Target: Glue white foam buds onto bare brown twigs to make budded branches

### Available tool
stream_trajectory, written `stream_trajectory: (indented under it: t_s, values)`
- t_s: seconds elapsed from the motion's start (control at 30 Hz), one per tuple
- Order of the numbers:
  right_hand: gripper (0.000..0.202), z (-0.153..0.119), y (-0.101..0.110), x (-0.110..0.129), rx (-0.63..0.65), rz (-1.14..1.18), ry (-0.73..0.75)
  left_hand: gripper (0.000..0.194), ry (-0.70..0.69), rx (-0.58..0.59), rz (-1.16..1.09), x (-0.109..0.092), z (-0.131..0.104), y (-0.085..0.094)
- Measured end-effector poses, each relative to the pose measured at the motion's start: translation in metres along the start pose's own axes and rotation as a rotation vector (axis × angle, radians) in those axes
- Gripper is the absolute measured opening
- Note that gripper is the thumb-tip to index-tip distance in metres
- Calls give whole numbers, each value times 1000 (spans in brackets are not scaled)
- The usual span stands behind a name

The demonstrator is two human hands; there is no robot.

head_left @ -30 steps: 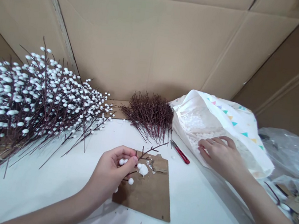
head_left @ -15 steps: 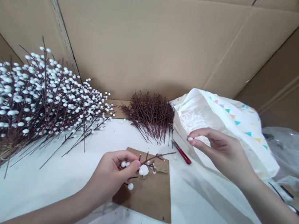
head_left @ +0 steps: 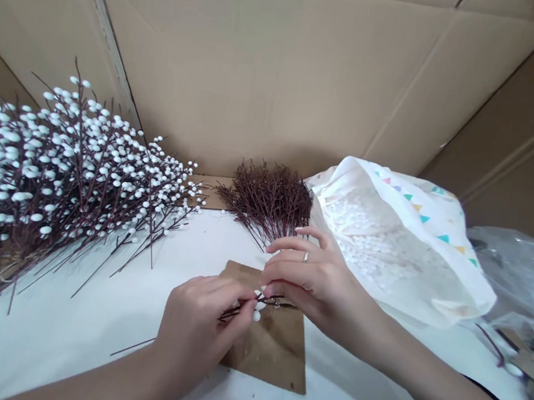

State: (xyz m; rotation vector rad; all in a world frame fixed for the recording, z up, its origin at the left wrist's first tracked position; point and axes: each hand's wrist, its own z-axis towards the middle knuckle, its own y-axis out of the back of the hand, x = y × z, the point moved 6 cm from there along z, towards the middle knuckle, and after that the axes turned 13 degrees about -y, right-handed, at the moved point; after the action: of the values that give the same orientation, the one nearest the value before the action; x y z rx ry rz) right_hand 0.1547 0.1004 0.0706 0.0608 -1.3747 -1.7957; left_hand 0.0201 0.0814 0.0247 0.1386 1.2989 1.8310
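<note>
Left hand (head_left: 206, 323) closed, thumb and forefinger pinching a thin brown twig (head_left: 231, 314) over a cardboard square (head_left: 274, 348) on the white surface (head_left: 106, 336). Right hand (head_left: 320, 282) meets it at the twig, thumb and forefinger nipped together on what looks like a small white bead (head_left: 264, 287); other fingers lifted, loosely bent. Twig judged very light, stiff but springy, its fine side shoots likely easy to bend or snap; best held by the main stem, near the working spot, clear of the beads. Beads look smooth and near weightless, apt to slip or roll; a light fingertip pinch suits. Containers: open-mouthed white bag (head_left: 442, 216) lying to the right, coloured triangles outside, many loose white beads (head_left: 357, 225) inside. Clear plastic bags (head_left: 518, 272) beyond; contents unclear. Bare twigs (head_left: 271, 200) bundled behind; beaded branches (head_left: 74, 168) heaped at left.
</note>
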Motion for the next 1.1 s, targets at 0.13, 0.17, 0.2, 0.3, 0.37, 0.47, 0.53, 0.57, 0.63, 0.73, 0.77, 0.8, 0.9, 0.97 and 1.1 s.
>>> stream_trajectory:
  t_s: [0.13, 0.17, 0.2, 0.3, 0.37, 0.47, 0.53, 0.57, 0.63, 0.73, 0.77, 0.8, 0.9, 0.97, 1.1]
  values:
    - [16, 2, -2, -2, 28, 41, -6, 22, 4, 12, 0, 0, -1, 0]
    - [17, 3, -3, -1, 27, 43, -4, 22, 2, 17, -2, 0, -1, 0]
    - [17, 2, -4, -1, 23, 44, -3, 23, 0, 23, -5, 0, -1, -1]
    - [19, 2, -7, 0, 14, 46, 9, 23, 0, 28, -17, -1, -1, -2]
    - [19, 1, -9, 0, 14, 46, 17, 23, -7, 12, -33, -1, -2, -2]
    - [18, 0, -12, 0, 28, 42, 14, 23, -20, -32, -73, -3, -3, -1]
    - [18, -1, -13, 0, 24, 34, 18, 22, -18, -49, -93, -3, -3, -1]
    - [18, -1, -14, 0, 17, 31, 20, 22, -13, -52, -99, -3, -3, 0]
    - [19, -2, -15, -1, 13, 40, 19, 22, -9, -58, -102, -4, -3, 1]
    - [18, -1, -16, -3, 32, 96, -14, 22, -14, -64, -91, -5, -2, 3]
    - [18, -1, -16, -4, 37, 113, -27, 22, -19, -68, -86, -4, -2, 3]
    - [17, -1, -16, -4, 41, 125, -39, 21, -25, -74, -82, -4, -2, 3]
    - [16, -2, -15, -4, 51, 132, -62, 19, -48, -78, -79, -2, -3, 2]
    - [14, -2, -16, -5, 76, 128, -88, 19, -62, -73, -83, -2, -3, 1]
    - [14, -1, -20, -8, 132, 137, -168, 20, -75, -70, -89, -1, -4, 0]
